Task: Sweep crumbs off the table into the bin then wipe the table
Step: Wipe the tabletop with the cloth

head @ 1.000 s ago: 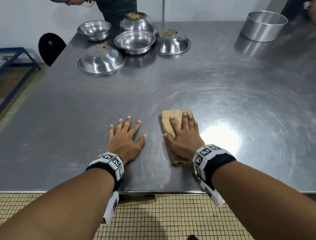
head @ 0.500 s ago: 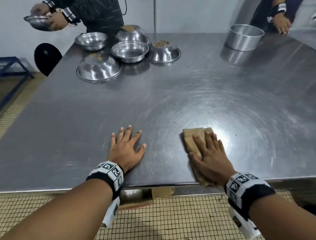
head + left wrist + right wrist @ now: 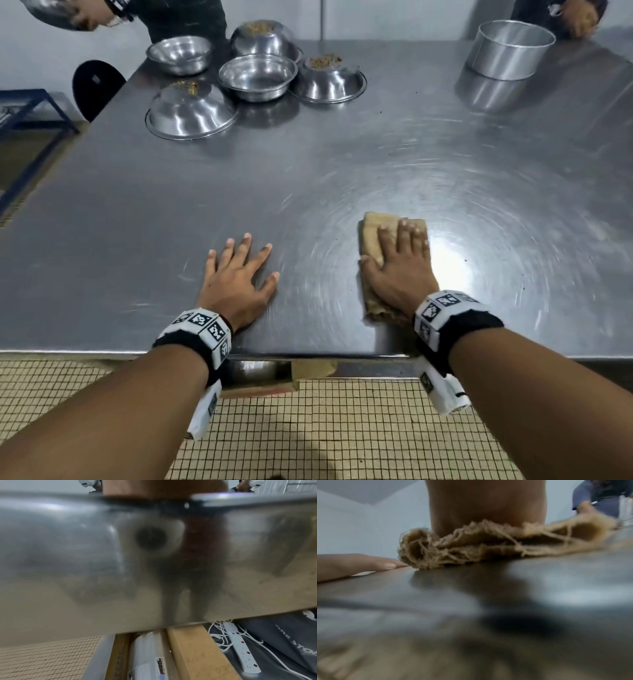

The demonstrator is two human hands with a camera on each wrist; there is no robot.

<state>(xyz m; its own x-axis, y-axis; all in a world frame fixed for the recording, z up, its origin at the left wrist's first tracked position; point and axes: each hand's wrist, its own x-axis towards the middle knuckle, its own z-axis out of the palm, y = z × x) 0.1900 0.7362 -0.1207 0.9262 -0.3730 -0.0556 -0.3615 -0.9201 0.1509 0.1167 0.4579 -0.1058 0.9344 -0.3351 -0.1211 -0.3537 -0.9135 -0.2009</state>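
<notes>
Left hand (image 3: 236,286): flat on bench (image 3: 342,164), fingers spread, holding nothing.
Right hand (image 3: 402,270): fingers straight, pressing tan cloth (image 3: 371,236) on near bench.

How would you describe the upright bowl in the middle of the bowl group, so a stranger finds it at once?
Look at the far left corner of the steel table, where five bowls cluster. The middle bowl stands upright and empty; three neighbours are overturned, carrying crumbs.

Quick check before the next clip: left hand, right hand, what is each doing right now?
Left hand: open, fingers spread, flat on the steel table, holding nothing.
Right hand: open, fingers straight, pressing the tan cloth flat on the table.
</notes>
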